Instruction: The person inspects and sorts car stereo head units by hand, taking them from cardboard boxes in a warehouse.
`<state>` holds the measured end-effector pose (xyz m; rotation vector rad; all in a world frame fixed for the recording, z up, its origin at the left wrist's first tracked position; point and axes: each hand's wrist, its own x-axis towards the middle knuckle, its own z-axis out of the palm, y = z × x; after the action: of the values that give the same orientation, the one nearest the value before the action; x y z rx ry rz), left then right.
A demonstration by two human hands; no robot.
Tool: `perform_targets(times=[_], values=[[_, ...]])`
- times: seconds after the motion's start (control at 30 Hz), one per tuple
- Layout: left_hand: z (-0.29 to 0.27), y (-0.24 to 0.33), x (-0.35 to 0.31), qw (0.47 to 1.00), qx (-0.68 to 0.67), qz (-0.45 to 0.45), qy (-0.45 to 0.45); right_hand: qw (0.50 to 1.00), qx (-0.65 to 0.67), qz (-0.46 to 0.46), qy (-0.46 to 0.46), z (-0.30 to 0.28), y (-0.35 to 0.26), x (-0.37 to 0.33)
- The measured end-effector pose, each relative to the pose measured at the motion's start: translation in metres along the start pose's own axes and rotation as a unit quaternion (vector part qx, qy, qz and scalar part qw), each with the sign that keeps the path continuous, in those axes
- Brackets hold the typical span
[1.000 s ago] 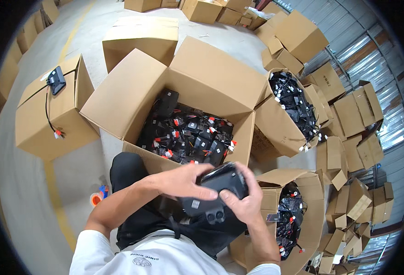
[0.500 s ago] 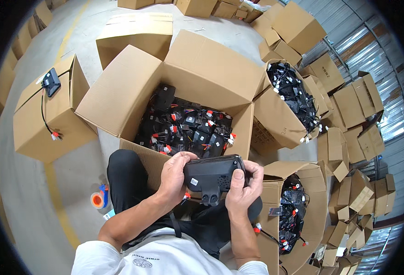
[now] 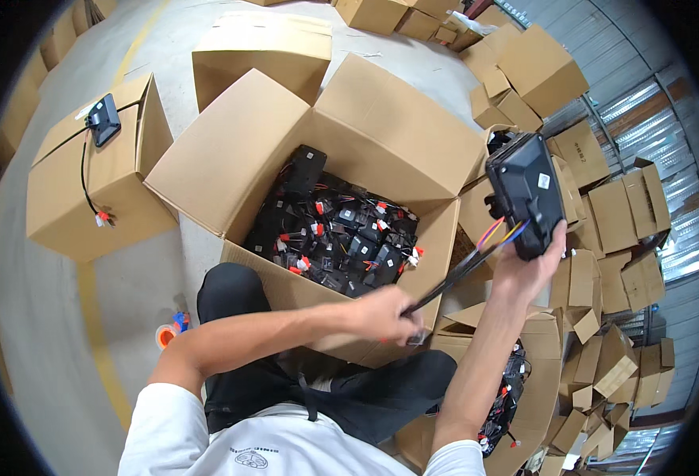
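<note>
the right hand (image 3: 533, 266) is holding up a black plastic case (image 3: 530, 190), its fingers gripping the lower end, close to where some coloured wires (image 3: 502, 232) are coming out. the case is tilting in the air, to the right of the big open box (image 3: 397, 119), with a small white label (image 3: 543, 181) showing on it. from the wires a black cable (image 3: 453, 278) is running down to the left hand (image 3: 381, 313), whose fingers are closing around it, slightly blurred, over the near edge of the open box. what is happening at the far end of the cable is too unclear to tell.

inside the open box many black parts (image 3: 357, 238) are lying jumbled together, red and white plugs poking out among them. a second open box (image 3: 541, 373) is standing at the lower right, partly hidden by the right forearm and holding more dark parts. on the left a shut box (image 3: 64, 198) is carrying another black case (image 3: 104, 120), its lead hanging down over the side. an orange and blue roll (image 3: 166, 336) is resting on the grey floor (image 3: 131, 305), beside the person's knee (image 3: 232, 295). more boxes (image 3: 615, 357) are piling up along the right.
</note>
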<state>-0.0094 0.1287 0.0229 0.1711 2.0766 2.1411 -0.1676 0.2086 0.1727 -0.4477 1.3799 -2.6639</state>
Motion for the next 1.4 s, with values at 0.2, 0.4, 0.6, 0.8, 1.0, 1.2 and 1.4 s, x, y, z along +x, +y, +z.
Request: perform_targets(times=[0.2, 0.4, 0.6, 0.8, 1.0, 1.2, 1.4], values=[[-0.131, 0.029, -0.025, 0.943, -0.273, 0.012, 0.188, 0.915, -0.113, 0.377, -0.087, -0.118, 0.12, 0.08], [-0.203, 0.005, -0.036, 0.88, -0.315, 0.013, 0.356, 0.856, -0.139, 0.492, -0.083, -0.084, 0.304, 0.031], [-0.23, -0.021, -0.018, 0.753, 0.043, 0.048, 0.655, 0.904, -0.106, 0.413, 0.005, -0.061, 0.445, 0.026], [-0.226, -0.015, -0.027, 0.77, -0.134, 0.012, 0.624, 0.922, -0.128, 0.365, 0.016, -0.054, 0.48, -0.011], [-0.224, -0.016, -0.033, 0.793, -0.098, -0.015, 0.601, 0.898, -0.175, 0.403, 0.009, -0.037, 0.484, -0.007], [-0.208, -0.008, -0.02, 0.812, -0.076, -0.015, 0.578, 0.897, -0.245, 0.368, 0.03, -0.051, 0.488, 0.014], [-0.196, -0.024, -0.004, 0.853, -0.114, -0.025, 0.509, 0.722, -0.598, 0.269, -0.221, -0.049, 0.408, 0.041]])
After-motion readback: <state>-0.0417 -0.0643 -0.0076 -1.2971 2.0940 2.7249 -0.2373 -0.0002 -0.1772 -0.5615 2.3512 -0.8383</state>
